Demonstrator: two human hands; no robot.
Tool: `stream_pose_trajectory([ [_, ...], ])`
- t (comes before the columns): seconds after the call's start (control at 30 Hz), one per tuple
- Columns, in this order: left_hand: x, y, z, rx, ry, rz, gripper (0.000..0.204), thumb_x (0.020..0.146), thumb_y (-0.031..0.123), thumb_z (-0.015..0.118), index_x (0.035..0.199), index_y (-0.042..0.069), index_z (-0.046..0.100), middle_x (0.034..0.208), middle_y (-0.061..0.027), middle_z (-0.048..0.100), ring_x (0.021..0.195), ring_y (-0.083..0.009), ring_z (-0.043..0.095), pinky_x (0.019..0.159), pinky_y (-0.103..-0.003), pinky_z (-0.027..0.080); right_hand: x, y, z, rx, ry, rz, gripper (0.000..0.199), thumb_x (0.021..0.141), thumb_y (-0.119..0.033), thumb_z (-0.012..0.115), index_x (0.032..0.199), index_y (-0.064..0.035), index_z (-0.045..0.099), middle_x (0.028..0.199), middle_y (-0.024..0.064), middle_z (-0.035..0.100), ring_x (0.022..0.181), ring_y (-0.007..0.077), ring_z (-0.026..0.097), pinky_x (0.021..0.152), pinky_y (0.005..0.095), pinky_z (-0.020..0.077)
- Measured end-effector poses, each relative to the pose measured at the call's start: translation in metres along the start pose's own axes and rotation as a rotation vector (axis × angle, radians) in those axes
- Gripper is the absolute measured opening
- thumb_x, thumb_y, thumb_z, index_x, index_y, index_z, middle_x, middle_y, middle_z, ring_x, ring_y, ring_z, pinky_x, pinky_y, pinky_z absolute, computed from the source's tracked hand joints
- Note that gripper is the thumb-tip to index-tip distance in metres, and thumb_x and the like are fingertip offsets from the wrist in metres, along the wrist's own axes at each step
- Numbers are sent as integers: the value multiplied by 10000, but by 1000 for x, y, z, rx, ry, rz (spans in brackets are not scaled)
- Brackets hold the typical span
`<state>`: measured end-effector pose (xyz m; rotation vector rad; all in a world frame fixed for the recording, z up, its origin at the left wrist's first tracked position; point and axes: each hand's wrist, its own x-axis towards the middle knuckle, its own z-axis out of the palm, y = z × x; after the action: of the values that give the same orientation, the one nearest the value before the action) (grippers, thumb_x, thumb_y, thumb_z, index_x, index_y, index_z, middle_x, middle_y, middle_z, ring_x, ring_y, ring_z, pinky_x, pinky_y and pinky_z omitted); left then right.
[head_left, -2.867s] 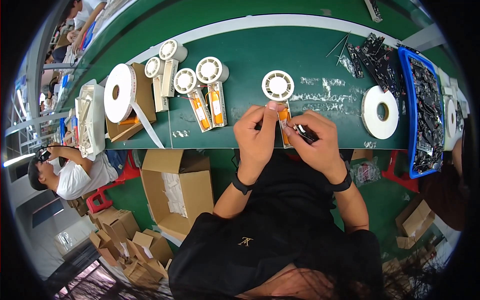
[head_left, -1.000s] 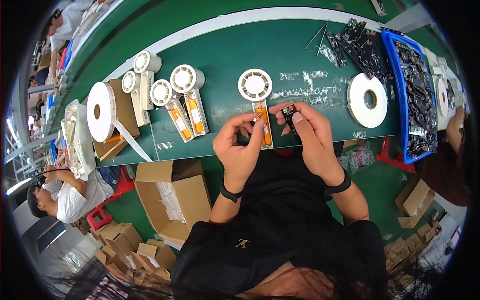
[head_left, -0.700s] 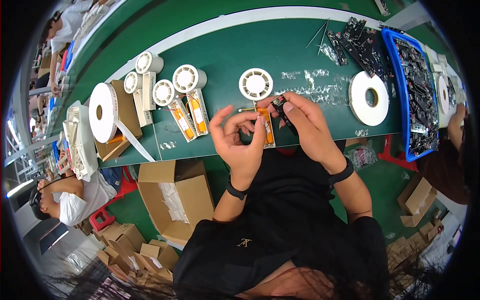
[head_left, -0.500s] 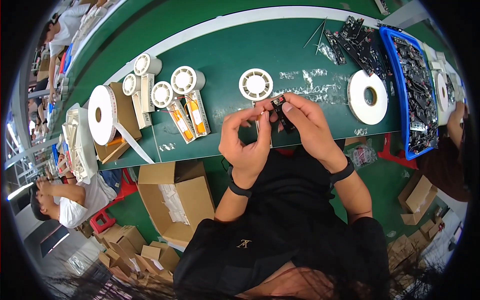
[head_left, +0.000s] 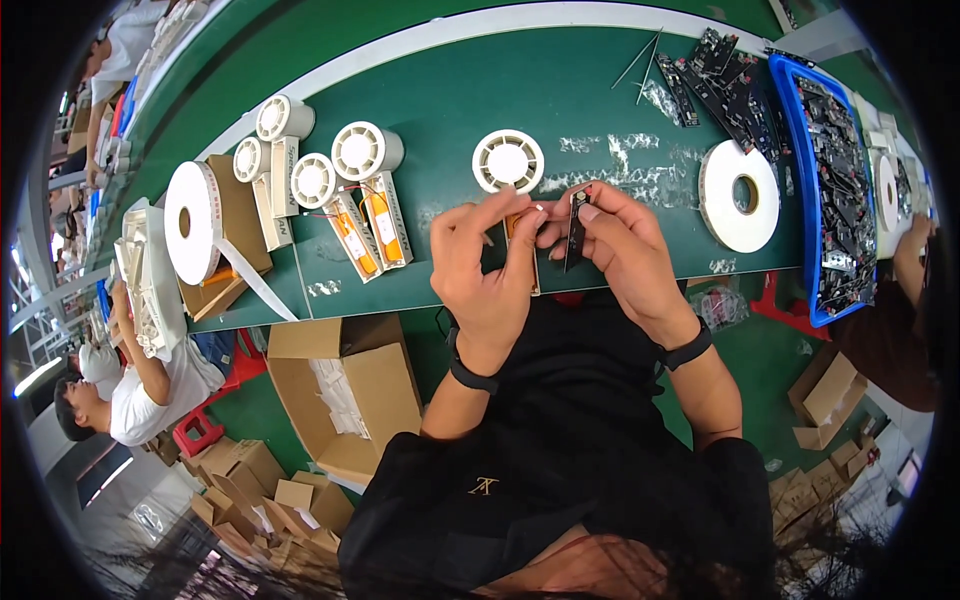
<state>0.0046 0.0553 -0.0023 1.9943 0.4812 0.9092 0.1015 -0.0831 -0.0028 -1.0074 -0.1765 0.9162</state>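
In my right hand [head_left: 628, 255] is a narrow black circuit board [head_left: 576, 232], pinched upright between thumb and fingers and seen nearly edge-on. My left hand [head_left: 483, 275] has its thumb and a finger closed at a tiny white plug [head_left: 541, 208], close to the board's upper part. Whether plug and board touch, I cannot tell. Just beyond my hands lies a white round fan [head_left: 508, 161]. Its open handle, with a bit of orange battery [head_left: 513, 224] showing, is mostly hidden by my left hand.
Several white fans [head_left: 366, 150] lie to the left, some with orange batteries in open handles. Next to them, a white tape roll [head_left: 192, 224] leans on a cardboard box. Another tape roll [head_left: 739, 196] lies right, near loose circuit boards [head_left: 718, 85] and a blue tray [head_left: 812, 190] of boards.
The circuit board has turned from showing its face to nearly edge-on. My left fingers have stretched out further, while its thumb stays by the white plug. The view has shifted slightly.
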Motion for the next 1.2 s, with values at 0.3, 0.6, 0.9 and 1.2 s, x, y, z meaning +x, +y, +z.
stream_pose_trajectory([
  [0.3,-1,0,0,102,-62,33,187,887,7,818,1065,35,772,1091,-92,739,964,-268,644,832,-369,515,-5,-4,3,-65,-6,4,253,1123,-134,501,1242,17,665,1121,93,736,973,160,717,863,308,574],
  [0.6,-3,-8,0,175,-53,220,173,899,8,782,1055,54,723,1097,-53,738,987,-306,629,847,-399,492,-13,-16,5,-551,73,-131,327,1125,-134,548,1371,17,701,1038,67,756,919,81,643,835,252,529],
  [0.9,0,-5,2,230,-61,274,207,836,-24,819,1015,56,751,1061,-55,768,912,-282,633,818,-366,524,-7,-12,3,-642,78,-256,346,1074,-85,643,1402,17,690,1130,69,756,1014,100,666,933,248,517],
  [1.2,1,-11,10,135,-17,228,195,829,1,825,999,69,759,986,-28,757,836,-246,619,697,-349,510,-9,-19,1,-650,130,-130,386,1024,-43,707,1403,26,684,1185,64,750,1067,116,682,963,260,523],
])
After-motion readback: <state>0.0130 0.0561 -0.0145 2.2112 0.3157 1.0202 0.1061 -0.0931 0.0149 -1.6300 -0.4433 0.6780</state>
